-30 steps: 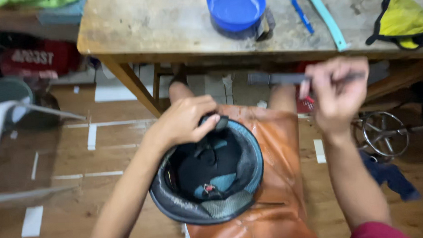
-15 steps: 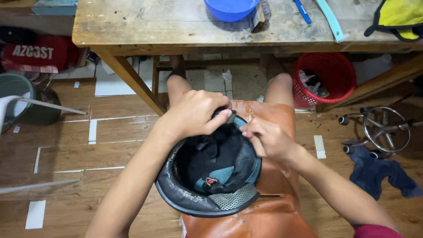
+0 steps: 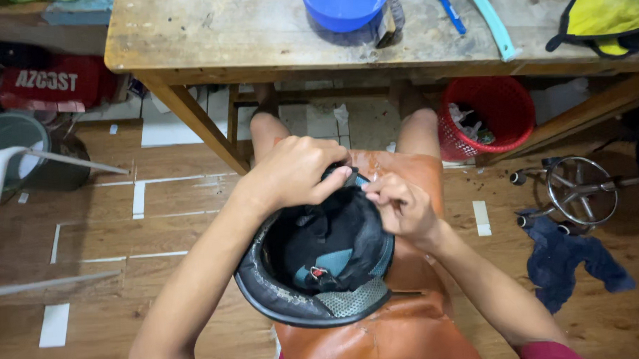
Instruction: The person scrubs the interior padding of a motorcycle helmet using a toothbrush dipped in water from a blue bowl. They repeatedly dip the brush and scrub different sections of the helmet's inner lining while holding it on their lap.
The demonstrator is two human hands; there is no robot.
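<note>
While one upturned helmet (image 3: 316, 271) rests on the lap at centre frame, the left hand (image 3: 298, 174) clamps its rim at 12 o'clock and the right hand (image 3: 400, 206) pinches the dark lining at 2 o'clock. One blue bowl (image 3: 343, 4) sits on the surface (image 3: 208, 35) at 12 o'clock; one red basket (image 3: 488, 113) stands below at 2 o'clock.

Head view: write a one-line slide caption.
Both hands, left hand and right hand, work at the rim of an upturned helmet on the lap, below a wooden table.
</note>
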